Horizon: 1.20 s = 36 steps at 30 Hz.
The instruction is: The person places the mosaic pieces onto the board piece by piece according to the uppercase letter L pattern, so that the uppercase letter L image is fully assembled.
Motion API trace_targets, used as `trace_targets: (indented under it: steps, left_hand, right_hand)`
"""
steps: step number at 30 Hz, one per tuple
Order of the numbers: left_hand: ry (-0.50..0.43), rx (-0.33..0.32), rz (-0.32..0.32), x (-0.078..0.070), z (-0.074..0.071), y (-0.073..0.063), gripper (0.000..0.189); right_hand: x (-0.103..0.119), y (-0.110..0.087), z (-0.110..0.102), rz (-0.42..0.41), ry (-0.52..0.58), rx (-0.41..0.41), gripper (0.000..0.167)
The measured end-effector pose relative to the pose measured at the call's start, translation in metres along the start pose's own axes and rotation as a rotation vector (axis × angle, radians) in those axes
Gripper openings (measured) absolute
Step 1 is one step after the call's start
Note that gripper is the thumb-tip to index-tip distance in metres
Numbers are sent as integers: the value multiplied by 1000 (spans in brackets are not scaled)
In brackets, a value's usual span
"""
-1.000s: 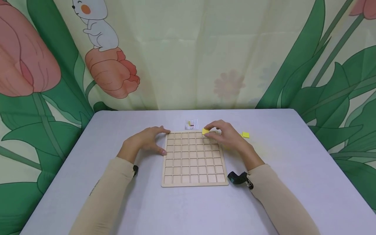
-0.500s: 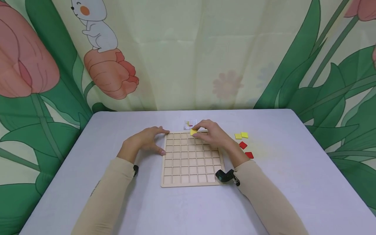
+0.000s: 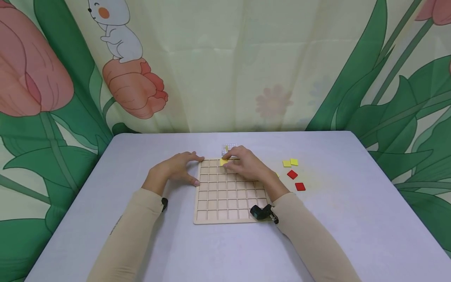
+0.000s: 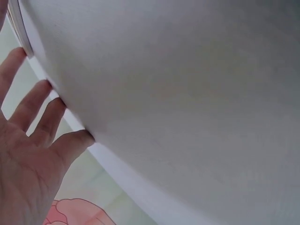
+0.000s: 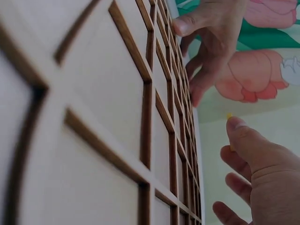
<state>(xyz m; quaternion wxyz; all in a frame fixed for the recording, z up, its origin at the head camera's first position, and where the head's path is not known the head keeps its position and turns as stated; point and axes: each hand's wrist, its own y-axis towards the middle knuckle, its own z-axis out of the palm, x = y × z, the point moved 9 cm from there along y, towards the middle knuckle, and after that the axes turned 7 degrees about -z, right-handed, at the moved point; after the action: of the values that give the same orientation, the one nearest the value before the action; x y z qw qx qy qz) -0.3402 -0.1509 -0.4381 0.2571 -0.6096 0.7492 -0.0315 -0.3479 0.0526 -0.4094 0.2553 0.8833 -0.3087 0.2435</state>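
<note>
A wooden grid board [image 3: 225,194] lies on the table in the head view, its square cells bare where visible. My left hand [image 3: 176,168] rests at the board's upper left edge, thumb and fingers spread along the side. Over the top row, my right hand [image 3: 246,163] pinches a yellow square tile [image 3: 223,161] between thumb and fingertips. Only a sliver of that tile shows in the right wrist view, past the thumb of my right hand [image 5: 262,168]. Behind the board lies a small printed grid card [image 3: 226,148], partly covered by the right hand.
To the right of the board lie two yellow tiles [image 3: 290,163] and two red tiles [image 3: 296,181]. A bit of yellow peeks out beside my right wrist. A floral curtain [image 3: 218,78] hangs behind the table's far edge.
My right hand has carried the yellow tile leftward along the board's top edge. Red tiles have come into view behind the arm. My left hand has stayed put.
</note>
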Motion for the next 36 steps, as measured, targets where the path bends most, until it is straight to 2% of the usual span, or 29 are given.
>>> trace_targets:
  steps: [6,13,27,36]
  left_hand:
    - [-4,0,-22,0,-2,-1,99]
    - [-3,-1,-10,-2,-3,1,99]
    - [-16,1,-21,0,-2,0,101]
    - [-22,0,-30,0,-1,2,101]
  right_hand:
    - [-2,2,11,12,-48,36,27]
    - [-7,2,15,40,-118,57,28]
    - [-9,2,24,62,-162,94,25]
    - [-8,0,22,66,-156,106,25]
